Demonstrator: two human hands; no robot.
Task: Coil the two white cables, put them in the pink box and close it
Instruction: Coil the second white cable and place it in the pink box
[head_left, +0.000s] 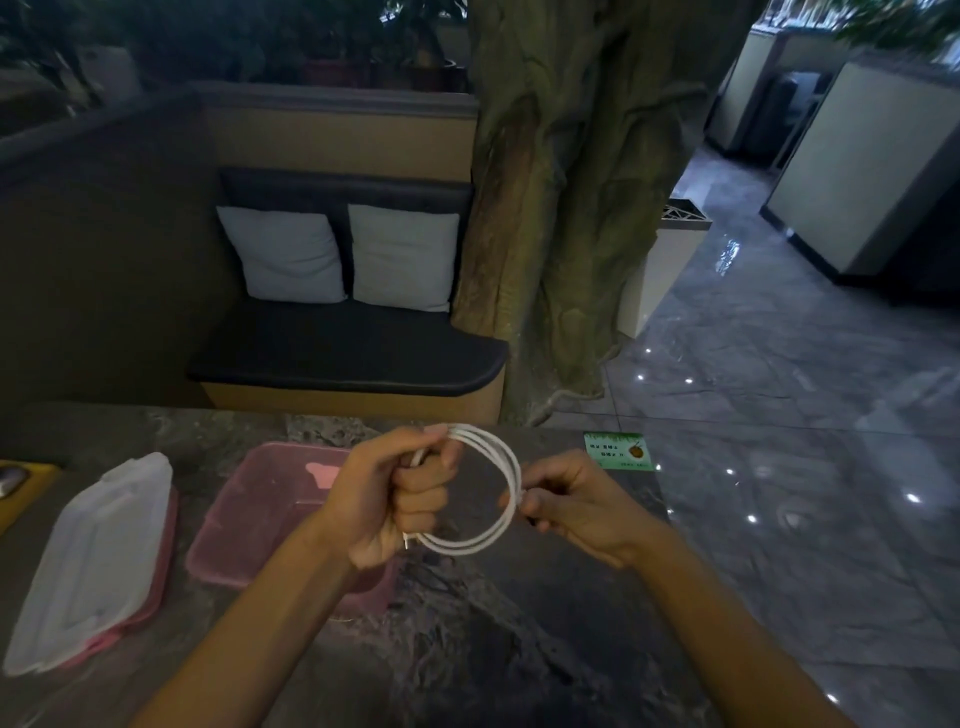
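A white cable (500, 457) is wound into a round coil of several loops, held above the table. My left hand (395, 499) grips the coil's left side in a fist. My right hand (566, 499) pinches the coil's right side between thumb and fingers. Below and behind my left hand the open pink box (249, 514) sits on the table. Its translucent lid with a pink rim (98, 561) lies to the left of the box. I cannot see a second cable.
The dark marble table (467, 649) ends at the right near a green card (618, 451). A yellow object (21, 483) lies at the far left edge. Beyond the table stand a bench with two cushions (343, 254), a tree trunk (571, 208) and glossy floor (779, 415).
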